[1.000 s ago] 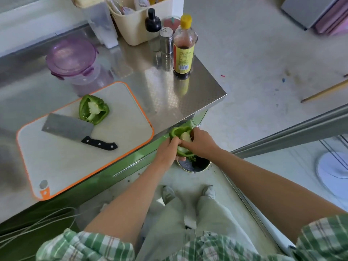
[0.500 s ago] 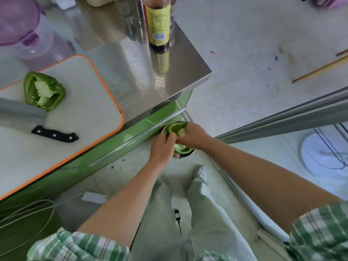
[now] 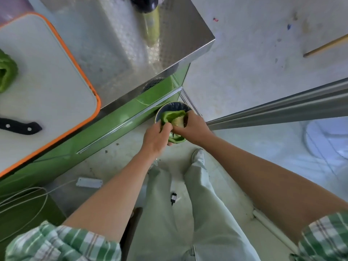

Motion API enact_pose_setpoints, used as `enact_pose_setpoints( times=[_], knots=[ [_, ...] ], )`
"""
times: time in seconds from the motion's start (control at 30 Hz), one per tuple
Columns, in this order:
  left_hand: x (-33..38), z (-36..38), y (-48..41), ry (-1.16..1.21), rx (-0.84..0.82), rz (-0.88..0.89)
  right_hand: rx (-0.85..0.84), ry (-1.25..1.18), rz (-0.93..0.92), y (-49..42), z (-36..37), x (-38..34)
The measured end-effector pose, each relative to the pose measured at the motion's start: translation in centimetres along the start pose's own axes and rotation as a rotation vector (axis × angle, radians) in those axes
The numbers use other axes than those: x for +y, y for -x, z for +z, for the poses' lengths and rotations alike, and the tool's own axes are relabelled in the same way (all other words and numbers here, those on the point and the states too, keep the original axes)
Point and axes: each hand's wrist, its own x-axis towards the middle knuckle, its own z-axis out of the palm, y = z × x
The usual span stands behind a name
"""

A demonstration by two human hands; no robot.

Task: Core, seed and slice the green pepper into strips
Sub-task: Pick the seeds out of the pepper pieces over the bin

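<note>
A green pepper half (image 3: 172, 115) is held below the table edge, over a round dark bin (image 3: 176, 106) on the floor. My left hand (image 3: 156, 137) grips its near side. My right hand (image 3: 192, 129) pinches the pale core (image 3: 178, 121) inside it. The other pepper half (image 3: 6, 72) lies on the white, orange-rimmed cutting board (image 3: 47, 76) at the far left. Only the black handle of the cleaver (image 3: 19, 126) shows on the board; its blade is out of frame.
The steel table (image 3: 122, 44) ends in a sharp corner at the right, with a dark bottle base (image 3: 144, 4) at the top edge. Below sit the green table front (image 3: 105, 125), cables, a white adapter (image 3: 88, 182), my legs and a metal rail (image 3: 282, 108).
The view has tilted down and closed in on the bin. Both hands stay on the pepper half, now lower over the bin, with the right hand working at the core.
</note>
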Motion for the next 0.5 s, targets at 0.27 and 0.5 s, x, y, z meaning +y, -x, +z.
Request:
enact_pose_setpoints(
  times=[0.27, 0.5],
  knots=[
    [-1.2, 0.7, -0.8, -0.023, 0.019, 0.012, -0.026, 0.056, 0.041, -0.9, 0.9, 0.8],
    [-1.6, 1.2, -0.7, 0.107, -0.086, -0.024, 0.009, -0.192, 0.041, -0.9, 1.5, 1.7]
  ],
)
